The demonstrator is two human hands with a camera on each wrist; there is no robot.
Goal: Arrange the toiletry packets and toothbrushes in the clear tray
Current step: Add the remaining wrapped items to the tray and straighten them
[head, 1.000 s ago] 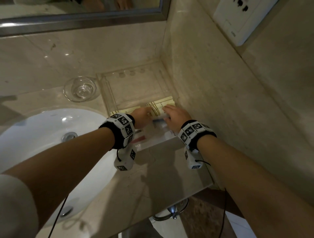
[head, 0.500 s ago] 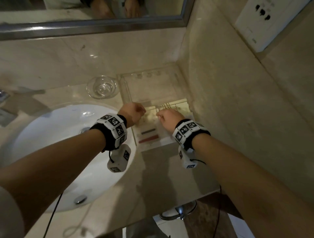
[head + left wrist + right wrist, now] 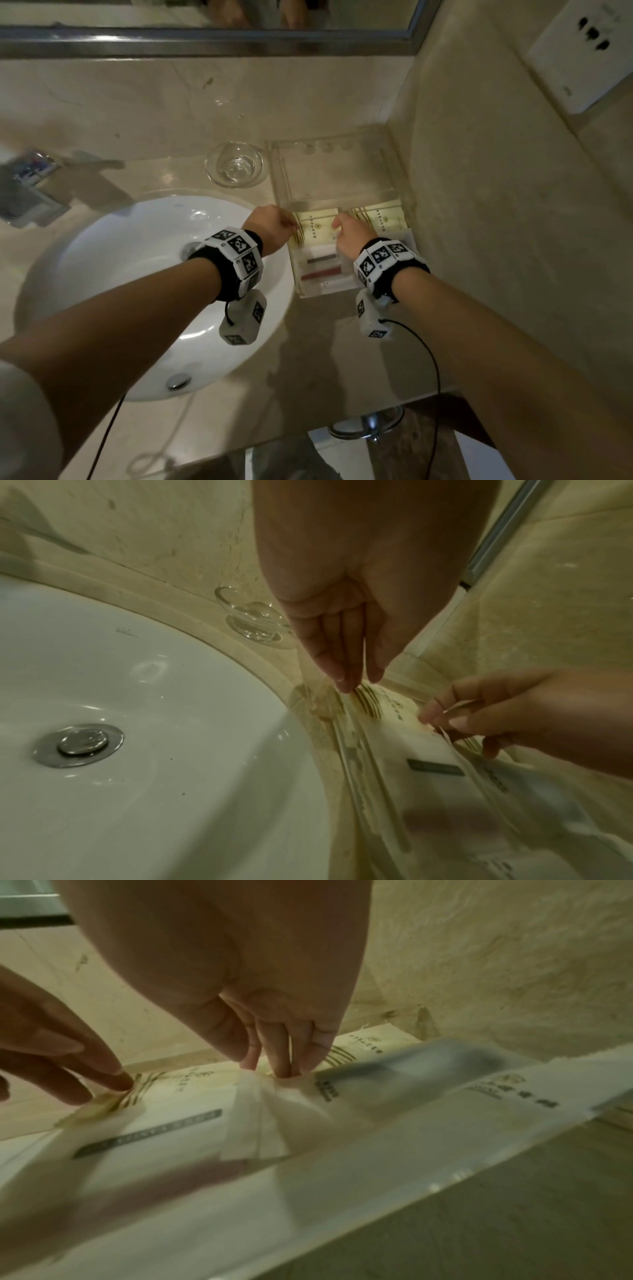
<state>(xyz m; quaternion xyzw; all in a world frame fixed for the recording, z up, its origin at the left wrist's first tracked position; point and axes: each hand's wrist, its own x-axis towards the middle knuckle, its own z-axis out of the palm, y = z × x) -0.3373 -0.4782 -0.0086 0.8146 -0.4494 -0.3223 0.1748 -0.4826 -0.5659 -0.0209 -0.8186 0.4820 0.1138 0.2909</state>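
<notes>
The clear tray [image 3: 342, 178] sits in the tabletop's far right corner against the wall. Two cream toiletry packets [image 3: 317, 228] lie side by side across its middle, wrapped toothbrushes [image 3: 322, 272] at its near end; I judge only straightening remains. The left hand [image 3: 270, 228] has straight fingers [image 3: 342, 669] pressing one packet's end; the right hand [image 3: 352, 233] pinches a wrapper edge. Half a second ago both hands were nearer the tray's front.
</notes>
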